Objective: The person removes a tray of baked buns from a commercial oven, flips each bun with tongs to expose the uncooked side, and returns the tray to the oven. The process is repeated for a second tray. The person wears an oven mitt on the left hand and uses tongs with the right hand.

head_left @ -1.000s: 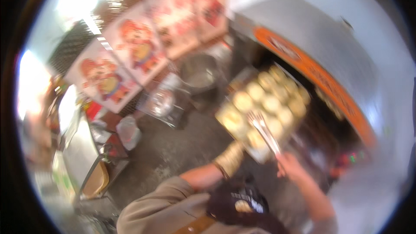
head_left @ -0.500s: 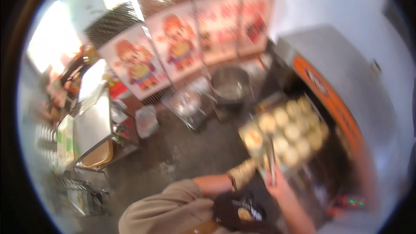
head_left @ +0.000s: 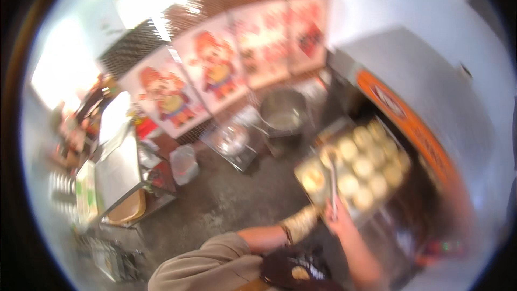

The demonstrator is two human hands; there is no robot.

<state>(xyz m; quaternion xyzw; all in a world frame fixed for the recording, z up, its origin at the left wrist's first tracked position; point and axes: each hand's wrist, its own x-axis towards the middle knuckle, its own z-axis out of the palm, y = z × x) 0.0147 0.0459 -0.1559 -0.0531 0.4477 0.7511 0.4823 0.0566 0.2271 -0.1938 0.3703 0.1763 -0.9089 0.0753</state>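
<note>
My right hand point(head_left: 337, 219) is closed around metal tongs point(head_left: 333, 180). Their tips reach a round flatbread point(head_left: 326, 158) near the far left of a tray point(head_left: 319, 196). Several pale round flatbreads point(head_left: 363, 167) lie in rows on that tray, and one with a browner middle point(head_left: 312, 179) sits at its left corner. My left hand point(head_left: 301, 223) wears a pale, thick glove and is at the tray's near left corner, apparently gripping the edge. Blur hides the fingers of that glove.
An oven point(head_left: 425, 81) with an orange panel stands at the right, beside the tray. Ahead are a large metal pot point(head_left: 283, 116) and a clear-covered container point(head_left: 232, 141). A plastic tub point(head_left: 184, 164) and a steel-topped table point(head_left: 116, 164) stand at the left. Printed panels point(head_left: 212, 64) line the back.
The tongs have shifted away from me, from the gap between flatbreads onto the one at the far left. My left hand stays at the tray's corner. The view has turned slightly.
</note>
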